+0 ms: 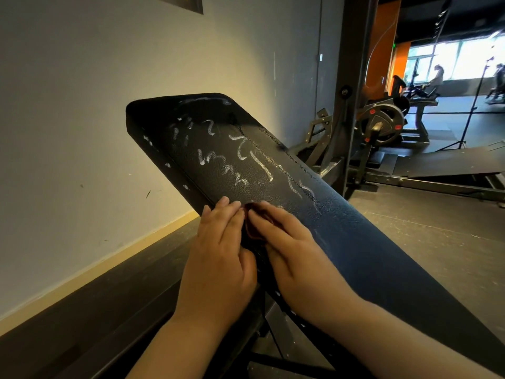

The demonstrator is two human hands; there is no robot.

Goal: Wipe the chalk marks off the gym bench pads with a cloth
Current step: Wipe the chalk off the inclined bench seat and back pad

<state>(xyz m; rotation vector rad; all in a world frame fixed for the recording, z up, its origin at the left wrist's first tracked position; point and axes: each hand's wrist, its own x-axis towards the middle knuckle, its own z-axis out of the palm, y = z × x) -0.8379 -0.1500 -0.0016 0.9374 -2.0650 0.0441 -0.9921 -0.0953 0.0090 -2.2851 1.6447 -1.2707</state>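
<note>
Head view: left hand [218,258] and right hand [297,258], fingers straight, are pressing a crumpled dark-red cloth [255,228] onto the inclined, grain-textured black bench pad [369,242], just below white chalk marks [240,153].

This is a gym. An inclined black bench pad [355,242] fills the middle. Behind it to the right stand a steel upright [354,77] and a loaded weight plate [381,124]. Beyond the pad, dark rubber flooring [437,228] runs toward an orange pillar [382,45] and bright windows [451,58].
</note>
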